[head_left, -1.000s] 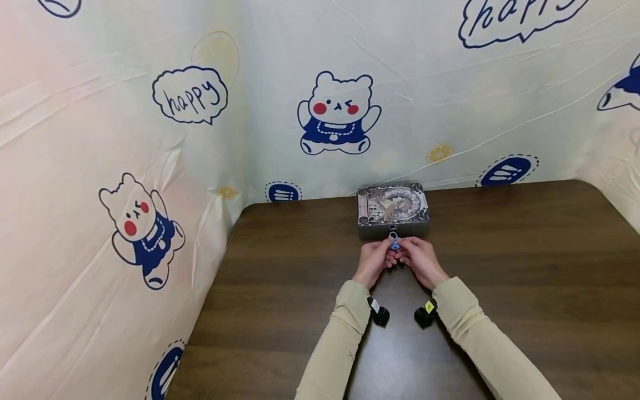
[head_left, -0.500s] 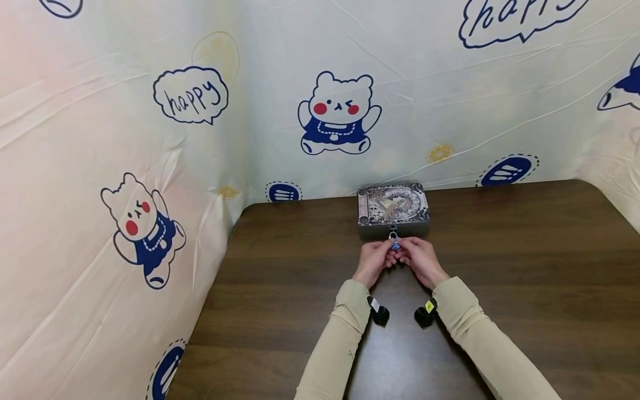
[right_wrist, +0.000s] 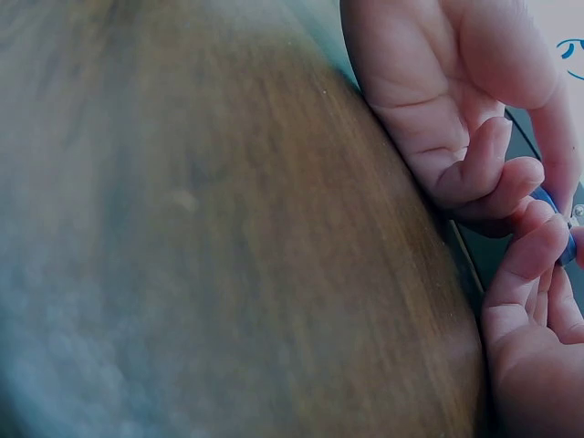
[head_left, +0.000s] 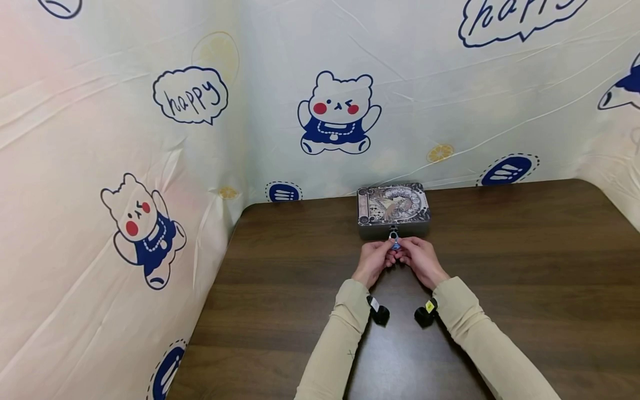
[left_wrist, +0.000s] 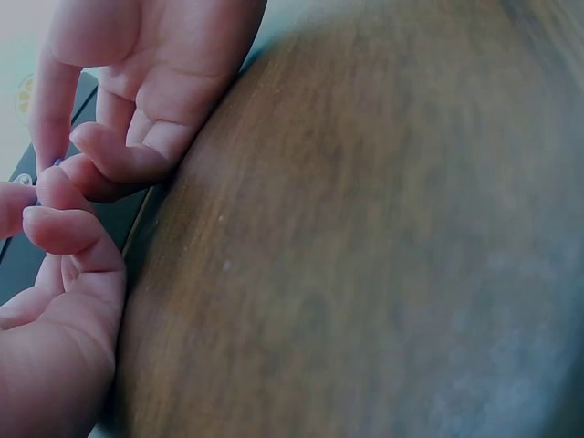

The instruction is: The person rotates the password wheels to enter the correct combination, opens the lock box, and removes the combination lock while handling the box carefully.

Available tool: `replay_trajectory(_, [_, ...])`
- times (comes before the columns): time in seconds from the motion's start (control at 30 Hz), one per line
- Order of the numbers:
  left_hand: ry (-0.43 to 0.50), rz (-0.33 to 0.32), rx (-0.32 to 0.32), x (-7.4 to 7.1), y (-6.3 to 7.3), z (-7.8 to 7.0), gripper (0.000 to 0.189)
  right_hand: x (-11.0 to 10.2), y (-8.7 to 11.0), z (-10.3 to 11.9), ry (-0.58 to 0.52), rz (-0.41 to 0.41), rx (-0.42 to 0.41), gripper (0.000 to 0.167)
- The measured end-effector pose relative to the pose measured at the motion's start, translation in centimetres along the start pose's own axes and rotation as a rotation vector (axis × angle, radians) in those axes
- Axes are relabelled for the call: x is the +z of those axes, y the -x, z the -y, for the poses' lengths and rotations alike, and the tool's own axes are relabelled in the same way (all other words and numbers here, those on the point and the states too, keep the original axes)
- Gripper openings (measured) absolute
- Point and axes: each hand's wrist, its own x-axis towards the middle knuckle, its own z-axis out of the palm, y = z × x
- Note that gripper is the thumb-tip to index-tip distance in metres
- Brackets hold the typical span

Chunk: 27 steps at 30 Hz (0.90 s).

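Note:
A dark metal box [head_left: 393, 206] with an ornate printed lid stands closed at the back of the table. At its front latch [head_left: 393, 228] is a small blue padlock [head_left: 395, 243]. My left hand [head_left: 372, 262] pinches the padlock from the left, and my right hand [head_left: 421, 261] pinches it from the right, with the fingertips meeting in front of the box. Only a sliver of blue padlock [right_wrist: 568, 248] shows between the fingers in the right wrist view. Fingers cover most of its body, so I cannot tell whether the shackle is locked.
The brown wooden table [head_left: 280, 289] spreads out on both sides of the arms. Right behind the box hangs a pale printed cloth [head_left: 270, 111], which also runs along the table's left side. Black wrist cameras [head_left: 380, 315] sit at the inner cuffs.
Hardly anything moves: both hands stay on the padlock, which shifts very slightly between the fingertips. The box stays where it is.

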Motion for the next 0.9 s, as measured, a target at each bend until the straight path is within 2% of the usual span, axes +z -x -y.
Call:
replay_trajectory(0.4, [-0.007,-0.019,0.004,0.22,0.18,-0.19,0.016,0.01,-0.12,-0.14,-0.015,-0.003,-0.007,0.01])
replay_trajectory(0.9, [0.017,0.019,0.022,0.05,-0.15,0.28,0.013,-0.04,-0.07,-0.15,-0.01,0.001,-0.008,0.009])
